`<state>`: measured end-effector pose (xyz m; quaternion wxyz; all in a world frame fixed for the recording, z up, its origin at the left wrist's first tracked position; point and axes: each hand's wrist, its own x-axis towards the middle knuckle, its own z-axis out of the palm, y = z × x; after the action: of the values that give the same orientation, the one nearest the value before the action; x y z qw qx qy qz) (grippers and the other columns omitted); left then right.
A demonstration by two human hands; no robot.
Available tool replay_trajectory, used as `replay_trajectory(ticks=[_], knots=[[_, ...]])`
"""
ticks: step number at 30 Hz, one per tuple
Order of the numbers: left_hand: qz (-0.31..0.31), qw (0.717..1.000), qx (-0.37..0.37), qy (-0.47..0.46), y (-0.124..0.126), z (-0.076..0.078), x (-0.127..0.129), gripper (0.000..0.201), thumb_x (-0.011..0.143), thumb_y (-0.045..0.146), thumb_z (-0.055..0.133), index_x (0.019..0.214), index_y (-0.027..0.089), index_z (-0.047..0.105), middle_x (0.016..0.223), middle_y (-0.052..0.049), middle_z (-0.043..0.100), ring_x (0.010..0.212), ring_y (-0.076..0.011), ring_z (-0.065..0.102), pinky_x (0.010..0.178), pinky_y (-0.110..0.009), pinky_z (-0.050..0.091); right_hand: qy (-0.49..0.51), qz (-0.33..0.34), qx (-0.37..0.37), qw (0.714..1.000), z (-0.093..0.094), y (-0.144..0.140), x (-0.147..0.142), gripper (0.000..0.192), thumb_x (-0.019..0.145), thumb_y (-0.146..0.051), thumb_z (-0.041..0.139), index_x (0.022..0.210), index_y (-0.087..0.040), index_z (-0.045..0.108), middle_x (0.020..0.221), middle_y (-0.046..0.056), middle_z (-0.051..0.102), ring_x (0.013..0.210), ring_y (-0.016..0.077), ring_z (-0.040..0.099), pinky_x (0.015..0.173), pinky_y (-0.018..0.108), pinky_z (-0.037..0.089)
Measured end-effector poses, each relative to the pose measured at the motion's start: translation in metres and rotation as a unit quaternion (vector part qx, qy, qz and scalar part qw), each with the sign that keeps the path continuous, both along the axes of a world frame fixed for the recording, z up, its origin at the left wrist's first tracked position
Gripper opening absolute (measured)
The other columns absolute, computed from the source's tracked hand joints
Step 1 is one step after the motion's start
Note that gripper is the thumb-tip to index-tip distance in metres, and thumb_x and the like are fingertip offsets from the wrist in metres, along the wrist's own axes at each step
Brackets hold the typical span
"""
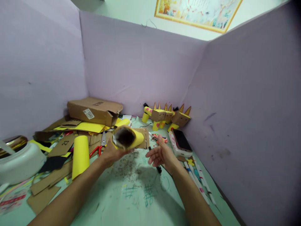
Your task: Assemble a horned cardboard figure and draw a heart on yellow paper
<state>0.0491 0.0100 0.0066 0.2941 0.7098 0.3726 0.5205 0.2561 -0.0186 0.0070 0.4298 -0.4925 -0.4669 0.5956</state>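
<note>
Your left hand (pixel 112 153) wraps its fingers around a yellow paper tube (pixel 127 138), raised above the worktop (pixel 131 201) with its open end tipped toward you. Your right hand (pixel 162 155) hovers beside it, fingers spread, empty. Beyond, cardboard animal figures (pixel 164 116) line the partition wall (pixel 141 66), clear of the cutting mess.

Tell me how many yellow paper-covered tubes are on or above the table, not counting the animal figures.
2: one yellow tube held in the left hand, open end toward the camera; another yellow tube lying left of it among cardboard scraps. More may be hidden under the clutter.
</note>
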Motion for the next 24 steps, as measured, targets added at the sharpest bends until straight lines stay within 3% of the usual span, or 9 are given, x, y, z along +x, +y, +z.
replay_trajectory(ticks=[3,5,6,8,10,12,14,19,24], knots=[[-0.029,0.997,-0.067,-0.008,0.000,0.000,-0.001,0.052,0.058,0.032,0.073,0.104,0.014,0.055,0.106,-0.011,0.064,0.097,-0.0298,0.059,0.083,-0.044,0.047,-0.024,-0.152,0.153,0.976,-0.002,0.003,0.006,0.053,0.076,-0.062,0.045,0.056,-0.016,0.063,0.047,0.005,0.062,0.043,0.0163,0.057,0.046,0.026,0.046],[-0.040,0.994,-0.096,-0.025,0.001,-0.001,0.000,0.057,0.056,0.032,0.074,0.106,0.013,0.053,0.105,-0.011,0.063,0.095,-0.0293,0.059,0.079,-0.041,0.048,-0.019,-0.192,0.212,0.958,0.000,0.000,0.006,0.037,0.071,-0.055,0.059,0.076,-0.019,0.067,0.076,0.006,0.070,0.076,0.0212,0.063,0.071,0.031,0.048],[-0.049,0.993,-0.100,-0.034,0.001,-0.002,0.001,0.059,0.056,0.031,0.075,0.107,0.013,0.052,0.106,-0.011,0.062,0.095,-0.0287,0.059,0.078,-0.040,0.049,-0.028,-0.188,0.250,0.949,0.001,-0.002,0.005,0.038,0.066,-0.050,0.066,0.089,-0.020,0.066,0.095,0.006,0.068,0.093,0.0235,0.060,0.083,0.034,0.044],[-0.076,0.991,-0.094,-0.051,0.001,-0.003,0.003,0.064,0.056,0.029,0.075,0.111,0.014,0.048,0.110,-0.010,0.060,0.097,-0.0273,0.058,0.079,-0.037,0.049,-0.058,-0.133,0.325,0.935,0.001,-0.006,0.002,0.067,0.054,-0.041,0.079,0.115,-0.023,0.056,0.126,0.006,0.054,0.119,0.0267,0.043,0.101,0.038,0.030],[-0.110,0.989,-0.085,-0.057,-0.001,-0.004,0.007,0.064,0.058,0.028,0.074,0.113,0.015,0.046,0.114,-0.010,0.058,0.101,-0.0265,0.056,0.083,-0.036,0.047,-0.090,-0.060,0.368,0.923,0.000,-0.009,-0.002,0.095,0.047,-0.034,0.083,0.131,-0.025,0.040,0.141,0.006,0.037,0.130,0.0282,0.028,0.107,0.043,0.019],[-0.131,0.988,-0.073,-0.044,-0.004,-0.006,0.011,0.066,0.058,0.028,0.075,0.115,0.016,0.045,0.116,-0.010,0.056,0.105,-0.0269,0.055,0.086,-0.036,0.045,-0.098,-0.025,0.360,0.928,-0.004,-0.009,-0.006,0.107,0.046,-0.031,0.084,0.137,-0.025,0.028,0.144,0.008,0.029,0.132,0.0290,0.024,0.107,0.046,0.017],[-0.130,0.989,-0.063,-0.017,-0.007,-0.006,0.014,0.070,0.056,0.029,0.076,0.117,0.016,0.043,0.116,-0.010,0.056,0.107,-0.0280,0.053,0.089,-0.036,0.044,-0.090,-0.016,0.339,0.937,-0.006,-0.009,-0.009,0.107,0.046,-0.032,0.084,0.137,-0.024,0.028,0.142,0.009,0.032,0.130,0.0302,0.029,0.106,0.046,0.021],[-0.172,0.981,-0.070,0.053,-0.011,0.010,0.006,0.075,0.059,0.033,0.075,0.125,0.019,0.039,0.124,-0.011,0.052,0.113,-0.0306,0.048,0.093,-0.042,0.040,-0.070,-0.006,0.332,0.941,-0.006,-0.004,-0.008,0.080,0.051,-0.035,0.081,0.120,-0.021,0.043,0.116,0.008,0.053,0.108,0.0283,0.050,0.091,0.040,0.040],[-0.198,0.977,-0.050,-0.068,-0.014,0.039,0.000,0.087,0.058,0.043,0.074,0.132,0.020,0.033,0.133,-0.013,0.044,0.123,-0.0317,0.039,0.103,-0.043,0.029,-0.079,-0.011,0.320,0.944,-0.008,-0.004,-0.012,0.072,0.050,-0.033,0.081,0.112,-0.022,0.045,0.106,0.005,0.056,0.100,0.0264,0.053,0.085,0.038,0.043]])
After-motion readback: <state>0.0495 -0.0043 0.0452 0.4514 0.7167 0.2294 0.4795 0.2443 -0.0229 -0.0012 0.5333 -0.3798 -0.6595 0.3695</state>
